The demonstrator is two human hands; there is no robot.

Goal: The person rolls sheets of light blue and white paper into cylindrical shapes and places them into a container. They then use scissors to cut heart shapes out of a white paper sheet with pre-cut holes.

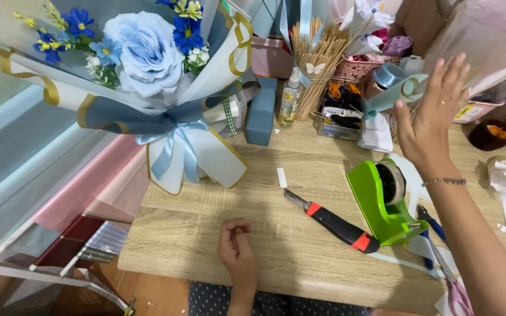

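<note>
Beside the raised right hand (431, 114), pale-blue ribbon (390, 96).

A pale blue ribbon (395, 93) with gold edging stretches flat and slightly slanted just behind the green tape dispenser (382, 202), its end touching the raised right hand (431, 120), whose fingers spread open. The left hand (236, 248), loosely curled, rests well left of the dispenser, near the table's front edge.

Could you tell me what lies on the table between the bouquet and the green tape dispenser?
In the head view, a small white strip and a black-and-red utility knife lie between the bouquet and the green tape dispenser.
</note>
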